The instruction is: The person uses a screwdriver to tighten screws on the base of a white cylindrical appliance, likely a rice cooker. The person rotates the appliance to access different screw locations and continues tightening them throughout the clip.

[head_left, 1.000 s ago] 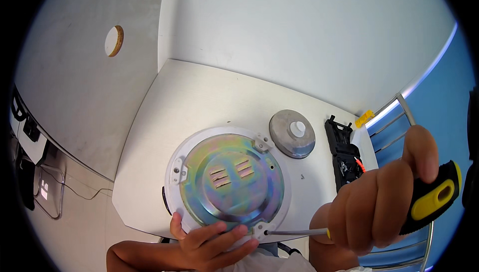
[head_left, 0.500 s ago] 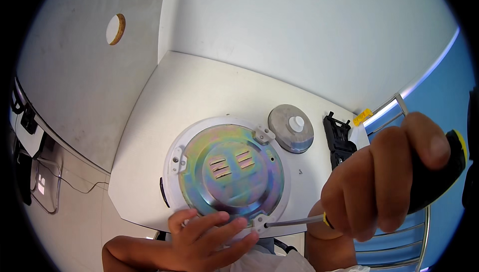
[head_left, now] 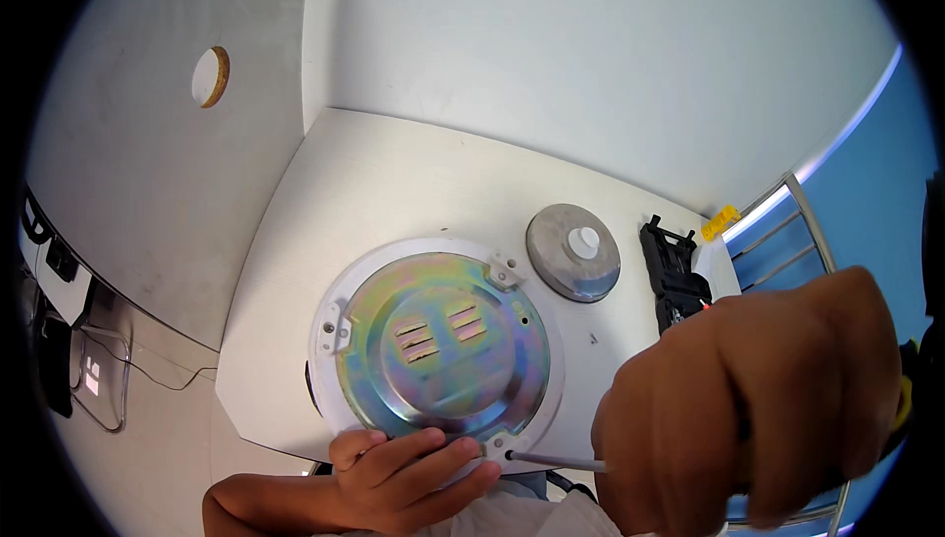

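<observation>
We've got the round appliance base [head_left: 448, 384] (iridescent metal plate in a white rim) lying plate-up on the white table [head_left: 394, 178], near the person's edge. L hand [head_left: 413, 473]: fingers slightly apart, laid over the near rim; can't tell if the thumb pinches underneath. R hand [head_left: 753, 404]: fingers curled tight, clamped round the screwdriver [head_left: 561, 461], motion-blurred; tip's at the hole in the lower-right white tab [head_left: 497, 444]. Handling, our guess: mod. weight, stiff, plate smooth & prob. slippery, rim prob. plastic, tabs likeliest to crack. Best hold = opp. sides of the white rim, clear of tabs & slot edges. Also on table: grey metal disc w/ white knob [head_left: 574, 259] just beyond the base, tiny screw-like bit [head_left: 594, 339], black tool case [head_left: 674, 276] on the R.
</observation>
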`<action>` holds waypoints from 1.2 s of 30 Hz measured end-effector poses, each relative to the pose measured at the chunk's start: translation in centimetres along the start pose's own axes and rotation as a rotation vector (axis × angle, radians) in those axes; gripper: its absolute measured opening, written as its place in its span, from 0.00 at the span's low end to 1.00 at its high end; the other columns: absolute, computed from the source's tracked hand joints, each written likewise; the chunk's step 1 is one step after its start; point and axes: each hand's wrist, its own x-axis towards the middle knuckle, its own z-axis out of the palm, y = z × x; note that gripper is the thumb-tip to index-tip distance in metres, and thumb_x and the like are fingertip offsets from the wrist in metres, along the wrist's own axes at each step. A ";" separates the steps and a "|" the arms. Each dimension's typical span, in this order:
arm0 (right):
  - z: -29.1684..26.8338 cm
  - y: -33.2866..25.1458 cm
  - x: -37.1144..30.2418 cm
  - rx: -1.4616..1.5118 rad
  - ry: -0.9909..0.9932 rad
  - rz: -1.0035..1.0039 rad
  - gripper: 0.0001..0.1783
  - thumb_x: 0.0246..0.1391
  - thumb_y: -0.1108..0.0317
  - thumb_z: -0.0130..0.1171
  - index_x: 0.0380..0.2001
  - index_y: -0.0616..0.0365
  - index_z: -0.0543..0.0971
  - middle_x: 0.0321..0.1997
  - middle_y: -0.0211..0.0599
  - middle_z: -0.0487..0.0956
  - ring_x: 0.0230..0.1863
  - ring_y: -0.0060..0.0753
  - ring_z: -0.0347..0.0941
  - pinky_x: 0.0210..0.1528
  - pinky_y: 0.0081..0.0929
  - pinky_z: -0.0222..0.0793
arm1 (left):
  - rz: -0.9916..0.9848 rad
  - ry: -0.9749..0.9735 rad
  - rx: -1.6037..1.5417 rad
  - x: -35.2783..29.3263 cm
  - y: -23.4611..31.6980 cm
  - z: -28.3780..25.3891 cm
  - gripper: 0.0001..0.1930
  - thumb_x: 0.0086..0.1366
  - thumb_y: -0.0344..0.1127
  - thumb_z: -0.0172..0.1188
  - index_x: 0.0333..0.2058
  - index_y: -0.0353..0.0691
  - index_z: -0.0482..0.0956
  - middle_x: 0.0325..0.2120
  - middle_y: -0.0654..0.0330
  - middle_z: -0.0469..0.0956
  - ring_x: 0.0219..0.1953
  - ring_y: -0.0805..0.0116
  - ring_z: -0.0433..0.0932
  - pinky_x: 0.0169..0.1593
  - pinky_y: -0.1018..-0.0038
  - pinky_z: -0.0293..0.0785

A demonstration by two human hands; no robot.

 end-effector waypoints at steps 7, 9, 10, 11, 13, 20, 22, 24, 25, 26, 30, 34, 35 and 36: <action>2.0 0.2 -0.2 -0.085 0.223 -0.020 0.10 0.69 0.57 0.41 0.46 0.49 0.58 0.15 0.39 0.68 0.05 0.25 0.55 0.06 0.22 0.45 | -0.010 -0.088 0.038 -0.1 0.1 -0.4 0.08 0.53 0.44 0.64 0.34 0.65 0.82 0.37 0.75 0.79 0.41 0.73 0.72 0.56 0.68 0.55; 2.9 0.6 0.0 -0.135 0.337 -0.055 0.10 0.69 0.57 0.41 0.46 0.49 0.58 0.14 0.39 0.68 0.05 0.24 0.55 0.06 0.21 0.44 | -0.019 -0.039 0.035 -0.2 0.4 -0.4 0.08 0.54 0.44 0.64 0.35 0.65 0.83 0.38 0.75 0.78 0.41 0.73 0.71 0.55 0.68 0.56; 3.0 0.8 0.2 -0.143 0.368 -0.066 0.10 0.69 0.58 0.42 0.46 0.49 0.58 0.14 0.39 0.68 0.05 0.24 0.54 0.06 0.21 0.44 | -0.026 -0.021 0.027 -0.2 0.5 -0.4 0.09 0.55 0.45 0.64 0.36 0.65 0.83 0.39 0.75 0.78 0.40 0.73 0.71 0.55 0.68 0.56; 3.0 1.0 0.4 -0.145 0.389 -0.090 0.11 0.69 0.58 0.42 0.46 0.49 0.58 0.14 0.38 0.67 0.05 0.23 0.54 0.06 0.20 0.44 | -0.038 -0.014 0.022 -0.2 0.5 -0.4 0.09 0.55 0.45 0.64 0.36 0.65 0.83 0.40 0.75 0.78 0.40 0.73 0.71 0.55 0.69 0.56; 2.2 1.4 0.9 -0.037 0.167 -0.059 0.09 0.68 0.60 0.44 0.43 0.50 0.59 0.13 0.41 0.67 0.05 0.24 0.54 0.06 0.19 0.44 | -0.059 -0.004 0.002 -0.2 0.6 -0.3 0.10 0.55 0.44 0.64 0.37 0.65 0.83 0.41 0.75 0.78 0.41 0.74 0.71 0.55 0.69 0.56; 1.4 2.0 1.6 0.117 0.067 -0.034 0.05 0.65 0.66 0.46 0.40 0.54 0.67 0.17 0.39 0.68 0.09 0.26 0.58 0.08 0.24 0.49 | -0.085 -0.034 -0.022 -0.1 0.7 -0.7 0.11 0.52 0.43 0.66 0.37 0.65 0.84 0.40 0.75 0.78 0.40 0.74 0.71 0.54 0.70 0.56; 2.2 1.6 1.6 -0.055 0.243 0.041 0.06 0.67 0.65 0.45 0.42 0.54 0.68 0.19 0.38 0.68 0.11 0.27 0.60 0.09 0.26 0.52 | -0.067 -0.034 -0.022 -0.1 0.5 -0.7 0.12 0.51 0.42 0.66 0.37 0.65 0.84 0.41 0.75 0.78 0.40 0.74 0.71 0.54 0.70 0.57; 2.5 1.7 1.6 -0.162 0.361 0.120 0.09 0.67 0.63 0.45 0.46 0.54 0.66 0.21 0.40 0.70 0.11 0.28 0.61 0.09 0.25 0.56 | -0.066 -0.035 -0.016 -0.1 0.5 -0.8 0.12 0.51 0.42 0.66 0.36 0.65 0.84 0.41 0.75 0.78 0.40 0.74 0.71 0.53 0.70 0.57; 2.6 1.9 1.6 -0.204 0.364 0.094 0.12 0.67 0.61 0.46 0.48 0.55 0.64 0.21 0.41 0.71 0.10 0.28 0.62 0.09 0.25 0.57 | -0.066 -0.037 -0.013 -0.1 0.5 -0.8 0.12 0.51 0.42 0.66 0.36 0.65 0.84 0.41 0.75 0.78 0.40 0.74 0.71 0.53 0.70 0.57; 2.5 2.1 1.4 -0.165 0.358 0.019 0.15 0.68 0.60 0.46 0.51 0.55 0.63 0.22 0.43 0.72 0.10 0.29 0.63 0.09 0.24 0.59 | -0.068 -0.035 -0.017 -0.1 0.5 -0.7 0.12 0.50 0.42 0.67 0.36 0.65 0.84 0.41 0.75 0.78 0.40 0.74 0.71 0.53 0.70 0.57; 2.3 2.0 0.9 -0.144 0.352 -0.010 0.25 0.61 0.64 0.57 0.54 0.54 0.57 0.24 0.44 0.72 0.09 0.36 0.66 0.09 0.30 0.63 | -0.072 -0.009 -0.015 0.0 0.6 -0.5 0.12 0.50 0.42 0.67 0.35 0.65 0.84 0.40 0.75 0.79 0.39 0.74 0.71 0.53 0.70 0.57; 1.6 1.2 1.1 -0.184 0.224 0.066 0.17 0.64 0.64 0.51 0.52 0.55 0.62 0.28 0.43 0.73 0.13 0.40 0.68 0.13 0.34 0.65 | -0.069 0.009 -0.010 -0.1 0.5 -0.4 0.12 0.50 0.42 0.66 0.35 0.65 0.83 0.39 0.75 0.79 0.39 0.74 0.71 0.53 0.70 0.57; 1.6 1.1 1.2 -0.205 0.223 0.076 0.16 0.65 0.63 0.49 0.52 0.55 0.63 0.28 0.43 0.73 0.14 0.39 0.69 0.14 0.34 0.66 | -0.068 0.006 -0.015 -0.1 0.5 -0.3 0.12 0.50 0.41 0.66 0.35 0.65 0.83 0.39 0.75 0.79 0.39 0.74 0.71 0.53 0.70 0.57; 1.1 1.0 1.4 -0.239 0.115 0.096 0.16 0.67 0.60 0.46 0.53 0.53 0.63 0.26 0.42 0.73 0.14 0.37 0.67 0.14 0.33 0.63 | -0.068 0.004 -0.018 -0.1 0.4 -0.3 0.12 0.50 0.41 0.66 0.35 0.65 0.83 0.39 0.75 0.79 0.39 0.74 0.71 0.53 0.70 0.57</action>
